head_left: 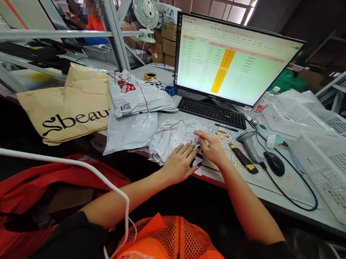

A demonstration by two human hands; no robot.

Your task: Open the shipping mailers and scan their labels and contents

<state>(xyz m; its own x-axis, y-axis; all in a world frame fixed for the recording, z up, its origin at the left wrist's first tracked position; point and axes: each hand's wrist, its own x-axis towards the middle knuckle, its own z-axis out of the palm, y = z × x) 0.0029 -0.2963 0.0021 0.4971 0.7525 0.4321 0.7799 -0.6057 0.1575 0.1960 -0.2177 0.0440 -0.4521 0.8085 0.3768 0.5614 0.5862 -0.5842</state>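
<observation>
A white plastic mailing bag (168, 135) with a printed label lies crumpled at the desk's front edge, in front of the keyboard. My left hand (180, 164) rests flat on its lower part, fingers spread and pointing away from me. Close beside it, my right hand (212, 148) touches the bag's right side. Its index finger is stretched out over the label, while the other fingers are bent and partly hidden. More mailers lie to the left: a white bag with red print (140, 95) on top of a plain white one (132, 131), and a tan "Sbeau" bag (75, 109).
Behind the bag stand a black keyboard (211, 111) and a monitor (234, 59). To the right are a yellow-black box cutter (243, 158), a barcode scanner (249, 145), a mouse (274, 163) with its cable, and white baskets (327, 172). A white tube (72, 162) crosses at lower left.
</observation>
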